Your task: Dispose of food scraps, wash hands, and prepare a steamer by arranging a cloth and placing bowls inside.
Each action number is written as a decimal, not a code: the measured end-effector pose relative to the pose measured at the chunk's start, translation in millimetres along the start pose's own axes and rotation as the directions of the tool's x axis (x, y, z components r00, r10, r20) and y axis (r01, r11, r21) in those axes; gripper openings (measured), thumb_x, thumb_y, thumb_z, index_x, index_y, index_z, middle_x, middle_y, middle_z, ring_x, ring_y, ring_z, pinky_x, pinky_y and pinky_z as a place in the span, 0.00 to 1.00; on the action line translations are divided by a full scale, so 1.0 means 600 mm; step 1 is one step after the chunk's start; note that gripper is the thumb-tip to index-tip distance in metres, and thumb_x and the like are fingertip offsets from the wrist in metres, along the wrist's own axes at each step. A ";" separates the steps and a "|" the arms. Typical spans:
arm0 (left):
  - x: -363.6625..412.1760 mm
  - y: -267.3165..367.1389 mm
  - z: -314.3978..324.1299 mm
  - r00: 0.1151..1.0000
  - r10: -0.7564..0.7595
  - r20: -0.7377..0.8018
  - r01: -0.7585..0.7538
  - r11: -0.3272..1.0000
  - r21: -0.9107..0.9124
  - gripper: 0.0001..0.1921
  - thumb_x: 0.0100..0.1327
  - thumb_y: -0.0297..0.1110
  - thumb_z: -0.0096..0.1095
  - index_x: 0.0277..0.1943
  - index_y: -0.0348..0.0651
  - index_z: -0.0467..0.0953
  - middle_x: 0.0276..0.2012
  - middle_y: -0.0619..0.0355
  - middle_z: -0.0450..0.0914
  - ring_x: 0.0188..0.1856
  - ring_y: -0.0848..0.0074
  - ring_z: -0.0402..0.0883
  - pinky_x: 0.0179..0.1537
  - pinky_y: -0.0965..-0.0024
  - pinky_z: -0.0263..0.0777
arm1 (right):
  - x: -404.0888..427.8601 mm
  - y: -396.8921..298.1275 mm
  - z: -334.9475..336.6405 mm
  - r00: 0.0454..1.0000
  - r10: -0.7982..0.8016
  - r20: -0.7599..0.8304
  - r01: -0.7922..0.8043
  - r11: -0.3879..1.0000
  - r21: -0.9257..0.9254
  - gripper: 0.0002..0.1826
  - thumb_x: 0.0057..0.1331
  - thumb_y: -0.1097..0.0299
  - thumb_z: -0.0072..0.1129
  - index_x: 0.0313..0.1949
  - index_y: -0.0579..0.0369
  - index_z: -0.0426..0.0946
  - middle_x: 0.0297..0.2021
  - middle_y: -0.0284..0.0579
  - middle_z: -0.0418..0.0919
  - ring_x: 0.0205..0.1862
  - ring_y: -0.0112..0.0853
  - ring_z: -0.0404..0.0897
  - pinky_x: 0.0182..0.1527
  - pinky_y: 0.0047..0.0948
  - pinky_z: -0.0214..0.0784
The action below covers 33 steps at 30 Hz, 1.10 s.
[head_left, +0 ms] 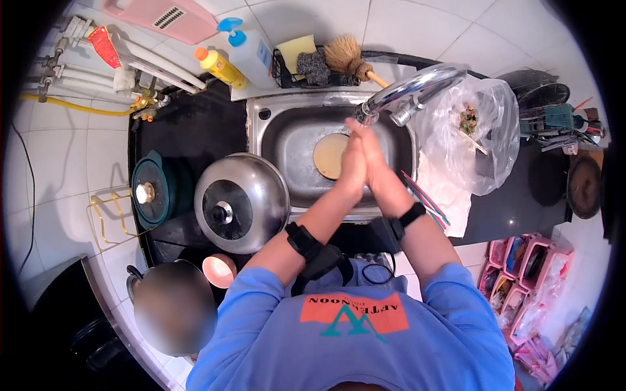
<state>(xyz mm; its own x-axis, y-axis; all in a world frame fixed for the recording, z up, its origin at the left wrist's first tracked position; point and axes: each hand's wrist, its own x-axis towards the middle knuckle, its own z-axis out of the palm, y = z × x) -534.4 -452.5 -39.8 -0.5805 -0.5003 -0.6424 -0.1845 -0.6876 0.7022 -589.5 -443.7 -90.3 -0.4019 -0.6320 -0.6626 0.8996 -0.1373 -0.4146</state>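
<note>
Under the spout of the chrome faucet [415,90], my left hand [353,159] and my right hand [374,151] are pressed palm to palm over the stainless steel sink [288,146]. No object shows between them. A round, flat, tan thing [331,155] lies in the basin just left of the hands; its right edge is partly hidden by them. Whether water is running cannot be made out. Both wrists wear black bands.
A lidded steel pan [242,203] and a green pot [161,190] stand left of the sink. Behind it are a pump bottle [252,58], a yellow bottle [222,68] and a straw brush [345,54]. A clear plastic bag [469,132] with scraps lies right, beside chopsticks [430,203].
</note>
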 end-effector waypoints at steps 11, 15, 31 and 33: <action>0.034 0.068 -0.028 0.902 0.259 0.346 0.027 0.766 -0.642 0.21 0.72 0.40 0.45 0.61 0.34 0.66 0.58 0.55 0.72 0.62 0.69 0.68 0.64 0.65 0.58 | -0.054 -0.015 0.063 0.936 -0.140 0.322 0.071 0.974 0.216 0.22 0.67 0.64 0.53 0.56 0.65 0.67 0.53 0.58 0.74 0.55 0.42 0.74 0.59 0.36 0.67; 0.041 0.089 -0.039 0.889 0.205 0.409 0.078 0.812 -0.578 0.35 0.71 0.57 0.33 0.68 0.35 0.56 0.68 0.50 0.61 0.68 0.62 0.60 0.68 0.61 0.50 | -0.091 0.036 0.066 0.917 -0.155 0.368 0.038 0.951 0.308 0.22 0.66 0.67 0.54 0.57 0.63 0.65 0.50 0.52 0.74 0.52 0.40 0.75 0.57 0.37 0.68; 0.011 0.034 -0.035 0.983 0.144 0.110 -0.083 0.897 -0.435 0.24 0.62 0.29 0.64 0.59 0.37 0.65 0.48 0.56 0.75 0.52 0.74 0.73 0.55 0.68 0.67 | 0.022 0.026 0.022 0.856 -0.509 -0.083 0.483 0.848 -0.219 0.10 0.64 0.66 0.61 0.30 0.59 0.74 0.28 0.37 0.74 0.31 0.25 0.70 0.32 0.28 0.65; -0.016 0.013 -0.022 0.976 0.216 0.018 -0.209 0.962 -0.178 0.26 0.60 0.31 0.65 0.59 0.36 0.65 0.49 0.56 0.74 0.51 0.74 0.74 0.54 0.69 0.67 | 0.024 -0.002 0.030 0.683 -0.731 0.018 0.473 0.423 -0.773 0.12 0.62 0.62 0.63 0.31 0.59 0.77 0.26 0.46 0.77 0.29 0.31 0.76 0.33 0.32 0.68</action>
<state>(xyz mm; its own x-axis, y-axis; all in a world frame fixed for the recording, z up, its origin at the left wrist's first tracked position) -519.8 -459.7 -32.3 -0.6207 -0.6274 -0.4702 0.0850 -0.6500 0.7552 -593.4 -466.3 -88.0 -0.9285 -0.3447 -0.1383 0.0583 0.2324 -0.9709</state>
